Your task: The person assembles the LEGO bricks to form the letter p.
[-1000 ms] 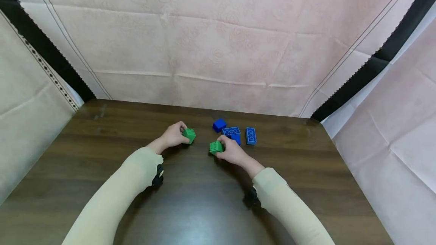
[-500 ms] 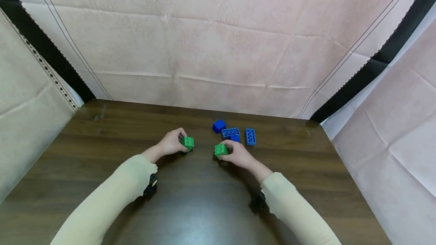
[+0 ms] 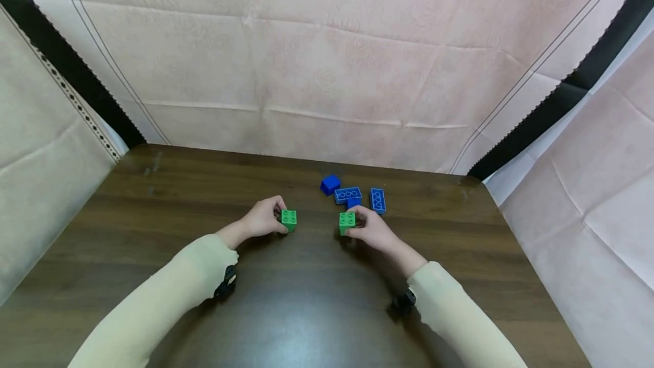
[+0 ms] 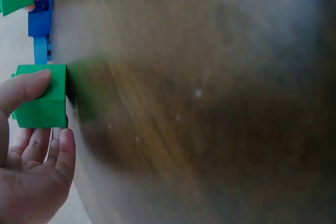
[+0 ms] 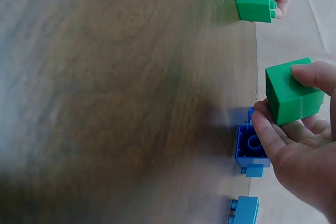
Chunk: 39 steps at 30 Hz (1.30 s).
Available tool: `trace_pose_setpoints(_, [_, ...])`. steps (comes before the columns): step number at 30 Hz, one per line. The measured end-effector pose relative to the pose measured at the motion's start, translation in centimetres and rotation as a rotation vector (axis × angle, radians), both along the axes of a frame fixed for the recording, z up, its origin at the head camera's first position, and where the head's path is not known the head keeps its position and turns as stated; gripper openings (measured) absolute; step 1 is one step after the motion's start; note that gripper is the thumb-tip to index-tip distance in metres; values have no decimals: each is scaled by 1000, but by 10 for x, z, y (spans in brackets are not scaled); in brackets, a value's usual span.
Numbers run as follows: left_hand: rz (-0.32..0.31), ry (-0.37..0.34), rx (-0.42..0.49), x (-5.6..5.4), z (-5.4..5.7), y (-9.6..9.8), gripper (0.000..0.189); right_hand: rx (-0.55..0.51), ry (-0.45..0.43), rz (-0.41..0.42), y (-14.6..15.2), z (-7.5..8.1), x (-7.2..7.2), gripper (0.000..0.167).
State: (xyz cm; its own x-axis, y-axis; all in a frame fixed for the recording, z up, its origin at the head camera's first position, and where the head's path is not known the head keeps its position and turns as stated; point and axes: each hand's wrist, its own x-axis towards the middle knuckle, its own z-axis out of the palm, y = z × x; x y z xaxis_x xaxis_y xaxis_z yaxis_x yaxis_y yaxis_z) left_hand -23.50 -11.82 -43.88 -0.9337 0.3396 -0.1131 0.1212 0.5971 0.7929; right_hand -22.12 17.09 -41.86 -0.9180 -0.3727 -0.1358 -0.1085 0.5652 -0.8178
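My left hand (image 3: 261, 219) pinches a green toy building brick (image 3: 289, 219) between thumb and fingers, studs up. In the left wrist view the thumb lies on one side of that brick (image 4: 44, 106), the fingers against the other. To its right, my right hand (image 3: 377, 231) grips a second green brick (image 3: 347, 222), also studs up. In the right wrist view this brick (image 5: 291, 98) looks held slightly above the tabletop. The two green bricks are apart, roughly level with each other. Whether the left brick touches the table I cannot tell.
Several blue bricks lie behind my right hand: one on its side (image 3: 330, 184), one studs up (image 3: 347, 195), one partly hidden by my fingers (image 3: 353, 203), and one farther right (image 3: 377, 201). The dark wooden table (image 3: 286, 311) ends at a pale cloth backdrop (image 3: 306, 90).
The right hand has shifted right with its green brick, widening the gap between bricks. The left hand has come slightly nearer me. Both green bricks have turned to face more squarely; the blue ones stay put.
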Motion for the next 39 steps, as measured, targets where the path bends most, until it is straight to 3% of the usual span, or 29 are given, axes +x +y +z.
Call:
trace_pose_setpoints(6, [0,-3,14,6,-3,8,35,12,-18,-47,6,0,0,38])
trace_pose_setpoints(17, [8,19,51,13,-3,20,36,-31,1,-57,11,0,2,38])
trace_pose_setpoints(32, [-64,37,36,22,-6,38,36,-73,-3,-58,7,0,5,39])
trace_pose_setpoints(39, [-131,70,51,22,-9,38,41,-92,-6,-50,7,2,7,40])
